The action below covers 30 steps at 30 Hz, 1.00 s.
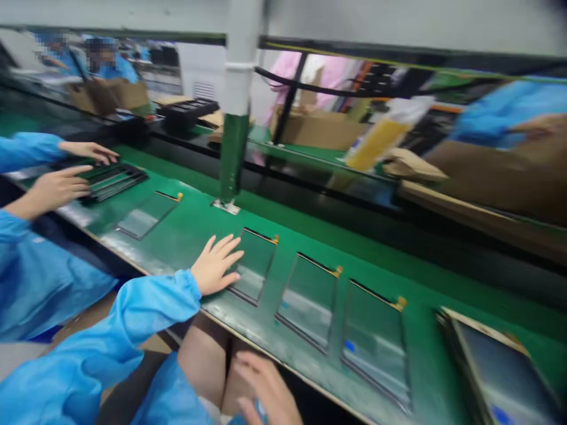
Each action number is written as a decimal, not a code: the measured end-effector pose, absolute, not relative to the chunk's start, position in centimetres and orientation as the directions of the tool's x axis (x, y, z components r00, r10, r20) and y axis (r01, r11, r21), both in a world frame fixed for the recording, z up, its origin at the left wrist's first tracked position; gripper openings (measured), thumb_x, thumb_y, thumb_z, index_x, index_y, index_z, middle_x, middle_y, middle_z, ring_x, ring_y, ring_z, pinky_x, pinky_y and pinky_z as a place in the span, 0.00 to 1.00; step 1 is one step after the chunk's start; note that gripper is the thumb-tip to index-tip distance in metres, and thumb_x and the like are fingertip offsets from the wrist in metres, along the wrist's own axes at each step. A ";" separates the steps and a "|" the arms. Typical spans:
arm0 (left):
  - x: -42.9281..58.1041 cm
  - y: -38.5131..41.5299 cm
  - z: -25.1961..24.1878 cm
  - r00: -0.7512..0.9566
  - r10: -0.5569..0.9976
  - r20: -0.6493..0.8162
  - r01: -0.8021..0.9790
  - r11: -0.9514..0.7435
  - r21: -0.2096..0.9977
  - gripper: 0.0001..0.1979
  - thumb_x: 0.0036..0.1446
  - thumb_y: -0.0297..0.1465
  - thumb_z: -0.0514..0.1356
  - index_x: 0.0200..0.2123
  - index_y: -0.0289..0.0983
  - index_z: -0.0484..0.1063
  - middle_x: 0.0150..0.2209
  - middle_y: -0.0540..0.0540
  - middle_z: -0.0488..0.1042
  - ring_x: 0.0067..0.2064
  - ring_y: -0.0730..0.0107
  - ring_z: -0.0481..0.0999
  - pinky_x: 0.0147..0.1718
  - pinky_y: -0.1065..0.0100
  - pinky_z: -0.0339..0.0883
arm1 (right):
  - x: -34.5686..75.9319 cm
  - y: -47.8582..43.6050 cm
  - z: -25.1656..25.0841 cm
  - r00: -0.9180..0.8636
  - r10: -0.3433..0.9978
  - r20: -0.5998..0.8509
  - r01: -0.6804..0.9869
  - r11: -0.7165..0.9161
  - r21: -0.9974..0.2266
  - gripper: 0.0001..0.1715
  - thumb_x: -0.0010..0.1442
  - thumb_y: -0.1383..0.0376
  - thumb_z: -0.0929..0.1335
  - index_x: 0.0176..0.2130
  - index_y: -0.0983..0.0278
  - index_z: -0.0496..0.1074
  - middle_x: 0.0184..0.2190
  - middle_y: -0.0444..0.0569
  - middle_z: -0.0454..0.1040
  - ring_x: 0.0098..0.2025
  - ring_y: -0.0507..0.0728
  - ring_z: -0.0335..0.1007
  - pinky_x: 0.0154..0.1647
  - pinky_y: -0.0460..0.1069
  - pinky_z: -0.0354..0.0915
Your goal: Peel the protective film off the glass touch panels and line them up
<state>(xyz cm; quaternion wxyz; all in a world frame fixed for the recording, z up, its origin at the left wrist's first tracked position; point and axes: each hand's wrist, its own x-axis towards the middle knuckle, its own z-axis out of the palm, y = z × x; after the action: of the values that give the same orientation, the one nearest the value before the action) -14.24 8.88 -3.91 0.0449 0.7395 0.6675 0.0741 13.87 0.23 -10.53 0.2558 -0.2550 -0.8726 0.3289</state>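
My left hand [217, 264] lies flat and open on the green conveyor belt [195, 227], its fingertips on the near-left corner of a dark glass panel [257, 260]. Two more such panels [310, 298] [376, 342] lie in a row to the right, each with a small orange tab at its far corner. Another panel [148, 213] lies further left. My right hand [266, 386] hangs low by my lap below the belt's edge. It is blurred, with a bit of blue at the fingers, so what it holds is unclear.
A co-worker in blue sleeves at the left has both hands [59, 188] [91, 152] at a stack of black trays [113, 180]. A tray with a panel [500, 366] sits at the right. A green post [233, 153] stands on the belt; cardboard boxes [319, 127] lie beyond.
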 end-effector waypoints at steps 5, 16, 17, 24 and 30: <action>-7.1 10.1 -5.0 0.262 0.965 0.028 0.954 -0.263 0.146 0.32 0.60 0.48 0.56 0.63 0.39 0.62 0.69 0.40 0.50 0.70 0.48 0.46 0.63 0.35 0.42 | 20.1 7.4 -7.0 -0.484 0.826 0.289 0.723 0.564 -0.400 0.22 0.68 0.57 0.61 0.57 0.61 0.67 0.63 0.56 0.61 0.64 0.63 0.56 0.61 0.60 0.61; -5.3 12.5 -6.7 0.136 0.991 -0.020 0.985 -0.133 0.106 0.31 0.62 0.46 0.52 0.66 0.42 0.58 0.70 0.40 0.49 0.70 0.46 0.44 0.61 0.30 0.39 | 22.6 12.4 -10.4 -0.087 0.990 0.112 0.983 0.104 -0.154 0.40 0.61 0.47 0.65 0.66 0.59 0.54 0.70 0.57 0.43 0.70 0.69 0.39 0.63 0.70 0.48; -5.3 12.6 -6.8 0.126 0.992 -0.029 0.986 -0.122 0.111 0.30 0.63 0.45 0.52 0.65 0.41 0.59 0.69 0.40 0.49 0.70 0.45 0.44 0.61 0.29 0.38 | 21.5 12.5 -10.1 -0.111 0.987 0.113 0.981 0.127 -0.147 0.41 0.61 0.47 0.65 0.66 0.59 0.54 0.70 0.57 0.43 0.70 0.69 0.38 0.63 0.70 0.47; -6.9 12.1 -7.1 0.071 0.994 -0.084 0.990 -0.060 0.129 0.27 0.64 0.41 0.51 0.65 0.47 0.58 0.70 0.45 0.48 0.70 0.44 0.46 0.59 0.27 0.44 | 16.1 12.8 -9.1 -0.340 0.940 -0.031 0.940 0.338 -0.037 0.34 0.66 0.50 0.62 0.66 0.56 0.56 0.69 0.49 0.47 0.70 0.67 0.37 0.64 0.73 0.42; -11.8 9.3 -6.3 0.021 0.993 -0.114 0.994 -0.009 0.105 0.27 0.64 0.39 0.52 0.66 0.49 0.56 0.70 0.47 0.48 0.70 0.48 0.45 0.60 0.29 0.45 | 11.9 11.6 -10.0 -0.536 0.844 -0.012 0.843 0.534 -0.070 0.32 0.66 0.50 0.60 0.66 0.54 0.57 0.69 0.49 0.48 0.68 0.69 0.45 0.61 0.75 0.43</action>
<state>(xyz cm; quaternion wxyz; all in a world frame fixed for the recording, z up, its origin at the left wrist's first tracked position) -11.79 9.32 -6.34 0.0776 0.7101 0.6998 -0.0041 11.85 11.59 -9.96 0.0116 -0.4816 -0.8757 0.0338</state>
